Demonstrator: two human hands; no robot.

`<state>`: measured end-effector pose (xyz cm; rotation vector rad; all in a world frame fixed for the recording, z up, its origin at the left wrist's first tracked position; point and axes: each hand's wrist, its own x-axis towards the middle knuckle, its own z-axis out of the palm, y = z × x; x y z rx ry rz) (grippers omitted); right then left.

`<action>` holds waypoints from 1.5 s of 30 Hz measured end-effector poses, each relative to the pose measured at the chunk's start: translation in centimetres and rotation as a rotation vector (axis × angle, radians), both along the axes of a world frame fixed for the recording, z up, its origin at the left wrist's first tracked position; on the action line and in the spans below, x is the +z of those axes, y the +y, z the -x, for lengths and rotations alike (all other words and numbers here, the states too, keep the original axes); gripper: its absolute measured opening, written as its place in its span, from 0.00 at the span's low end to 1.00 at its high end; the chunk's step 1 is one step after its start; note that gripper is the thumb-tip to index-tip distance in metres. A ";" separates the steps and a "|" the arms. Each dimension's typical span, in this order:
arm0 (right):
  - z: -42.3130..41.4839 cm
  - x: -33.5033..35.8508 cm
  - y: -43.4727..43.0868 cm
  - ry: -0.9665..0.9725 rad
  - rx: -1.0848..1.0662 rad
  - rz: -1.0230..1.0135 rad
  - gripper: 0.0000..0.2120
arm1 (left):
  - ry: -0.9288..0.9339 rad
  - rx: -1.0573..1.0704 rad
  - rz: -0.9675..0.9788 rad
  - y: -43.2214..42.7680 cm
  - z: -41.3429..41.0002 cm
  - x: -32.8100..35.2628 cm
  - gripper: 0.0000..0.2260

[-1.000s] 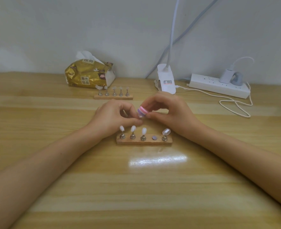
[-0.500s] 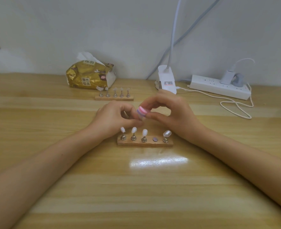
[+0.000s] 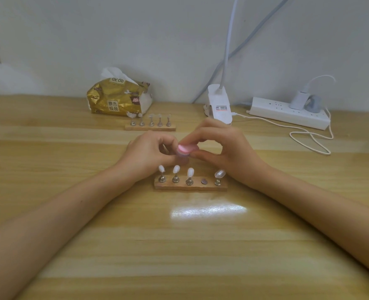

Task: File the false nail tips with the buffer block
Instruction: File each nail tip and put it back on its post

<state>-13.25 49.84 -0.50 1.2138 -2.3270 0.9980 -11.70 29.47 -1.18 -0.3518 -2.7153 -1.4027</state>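
Pink buffer block (image 3: 186,148) pinched in right hand (image 3: 229,152) between thumb and fingers, long axis running left to right, raised just beyond the wooden stand (image 3: 190,186). Left hand (image 3: 146,154) meets its left end, fingers curled. What they hold is hidden and blurred, so I cannot tell if a tip is gripped. Stand carries four nail tips (image 3: 190,171) on metal pegs. Fourth place from left shows only a bare disc (image 3: 204,181). Judgement: the missing tip is probably under the block. Farther off on the worktop (image 3: 179,245), a second stand (image 3: 150,127) with five tips, well apart from both hands.
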 end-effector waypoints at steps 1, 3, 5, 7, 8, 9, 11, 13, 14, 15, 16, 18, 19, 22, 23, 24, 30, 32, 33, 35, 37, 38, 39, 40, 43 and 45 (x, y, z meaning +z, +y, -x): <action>0.1 0.1 0.1 -0.023 -0.025 0.009 0.09 | 0.000 0.002 -0.001 0.0 0.0 0.0 0.06; 0.1 0.1 0.3 -0.031 -0.070 0.041 0.10 | 0.004 -0.001 -0.005 -0.1 0.0 0.0 0.06; 0.0 0.1 0.2 0.020 -0.039 0.019 0.10 | 0.011 -0.004 -0.004 -0.1 -0.1 0.0 0.06; 0.0 0.0 0.2 0.010 -0.027 -0.002 0.10 | 0.013 0.003 0.006 0.0 -0.1 0.0 0.06; 0.1 0.1 0.2 -0.013 -0.049 0.011 0.10 | 0.015 0.008 0.006 0.0 -0.1 0.0 0.06; 0.2 0.1 0.3 -0.023 -0.068 0.031 0.09 | 0.019 0.010 0.006 0.0 -0.1 0.0 0.06; 0.0 0.1 0.3 0.013 -0.051 0.028 0.09 | 0.022 0.010 0.009 0.0 -0.2 0.0 0.07; -0.1 0.0 0.1 0.049 -0.014 -0.009 0.10 | 0.017 0.010 0.007 0.0 -0.1 -0.1 0.08; 0.0 0.1 0.1 0.033 -0.030 -0.003 0.10 | 0.016 0.012 0.005 0.0 0.0 -0.1 0.08; 0.0 0.1 0.2 0.012 -0.058 0.019 0.10 | 0.016 0.014 0.004 0.0 0.0 -0.1 0.08; 0.1 0.2 0.3 0.006 -0.076 0.044 0.09 | 0.015 0.013 0.002 -0.1 0.0 -0.1 0.08; -0.1 0.2 0.3 0.044 -0.054 0.049 0.10 | 0.012 0.003 -0.006 -0.1 0.0 0.0 0.10; -0.2 0.1 0.1 0.070 -0.024 0.028 0.10 | 0.013 -0.003 -0.009 -0.1 0.0 0.0 0.12; -0.1 0.1 0.1 0.054 -0.037 0.025 0.10 | 0.015 0.004 -0.007 -0.1 0.0 -0.1 0.12; 0.0 0.1 0.2 0.039 -0.060 0.047 0.10 | 0.015 0.009 -0.002 -0.1 0.1 -0.1 0.10; 0.0 0.1 0.2 0.036 -0.064 0.056 0.09 | 0.015 0.011 0.001 -0.1 0.1 -0.1 0.10; 0.0 0.1 0.1 -0.021 -0.048 0.028 0.07 | 0.022 0.007 0.001 -0.1 0.1 -0.1 0.10; -0.1 0.0 0.1 -0.002 -0.034 0.049 0.06 | 0.025 0.006 0.001 -0.2 0.2 -0.2 0.10; -0.1 0.0 -0.1 0.013 -0.014 0.049 0.07 | 0.026 0.000 0.002 -0.2 0.2 -0.2 0.10; -0.1 -0.1 -0.5 0.001 0.006 0.029 0.08 | 0.027 -0.009 0.000 -0.2 0.2 -0.3 0.10; 0.1 -0.1 -0.2 -0.066 -0.015 0.011 0.10 | 0.025 0.000 0.000 -0.2 0.3 -0.3 0.11; 0.2 -0.1 0.2 -0.090 -0.032 0.012 0.11 | 0.025 0.007 0.007 -0.2 0.3 -0.2 0.12; 0.3 -0.1 0.4 -0.094 -0.044 0.024 0.12 | 0.028 0.012 0.016 -0.1 0.3 -0.2 0.12; 0.3 -0.1 0.4 -0.080 -0.047 0.043 0.11 | 0.030 0.013 0.020 -0.1 0.3 -0.2 0.11; 0.1 -0.2 -0.3 -0.040 -0.009 0.047 0.07 | 0.033 0.000 0.006 -0.2 0.2 -0.2 0.11; 0.2 -0.2 -0.2 -0.084 -0.010 0.007 0.09 | 0.031 0.000 0.009 -0.2 0.1 -0.2 0.11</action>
